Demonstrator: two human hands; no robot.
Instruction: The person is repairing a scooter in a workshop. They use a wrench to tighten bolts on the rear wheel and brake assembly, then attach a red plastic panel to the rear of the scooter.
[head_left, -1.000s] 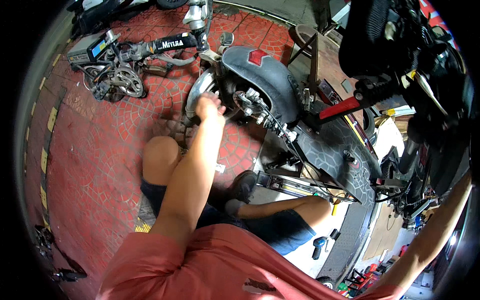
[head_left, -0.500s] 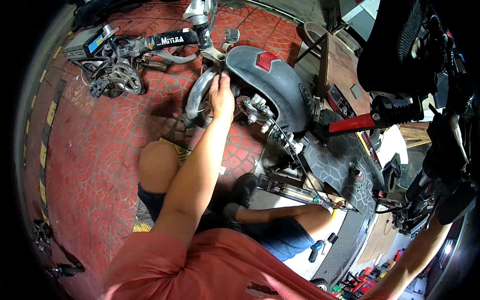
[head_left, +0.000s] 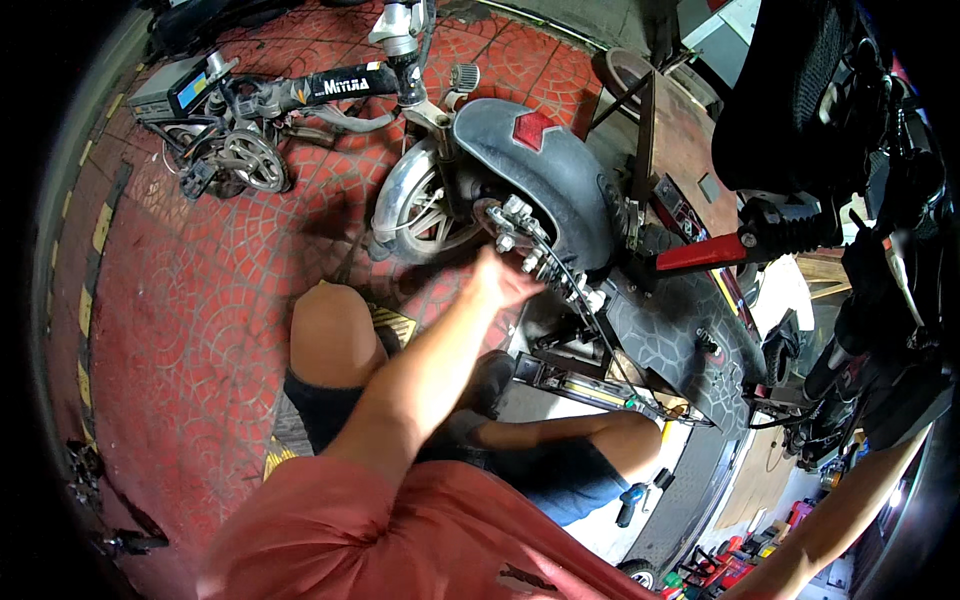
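My left hand (head_left: 505, 280) is just below a silver brake caliper (head_left: 515, 222) beside the scooter's rear wheel. Thumb and fingers look spread, slightly blurred, with nothing seen in them; whether the fingertips touch the caliper is unclear. A black fender (head_left: 545, 165) with a red reflector (head_left: 535, 128) arches over that wheel. A black cable (head_left: 572, 270) runs from the caliper toward the dark patterned deck (head_left: 680, 320). To the left stands a small spoked wheel (head_left: 428, 215). My right forearm (head_left: 840, 505) rises at the right toward the handlebar parts (head_left: 890, 340), which hide my right hand.
A folding bike frame (head_left: 335, 88) stands on the red tiles, with a crank (head_left: 255, 160) and a grey box (head_left: 170, 85) at its left. A black seat (head_left: 775, 100) and a red bar (head_left: 705, 250) overhang the right side. Tools (head_left: 725, 560) lie at lower right.
My left hand has moved right and down from the spoked wheel to below the brake caliper. The spoked wheel is now uncovered. My right forearm has shifted slightly.
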